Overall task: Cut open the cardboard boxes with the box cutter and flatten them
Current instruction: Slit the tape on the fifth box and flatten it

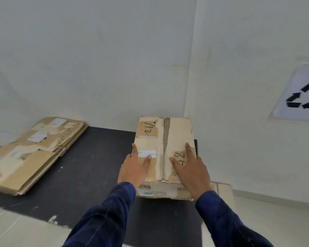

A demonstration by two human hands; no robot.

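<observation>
A: Step?
B: Positioning. Unflattened cardboard box [178,132] sat at black mat's [96,157] far right edge; left hand [134,168] and right hand [191,168] lay flat on top, gripping nothing.
A: Next?
B: Likely needed the box cutter; none visible.

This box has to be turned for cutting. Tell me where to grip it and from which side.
Grip the box by its two long side walls, one hand from each side. It lies lengthwise away from you, and its top flaps part along the seam, so they would likely give if pulled.
</observation>
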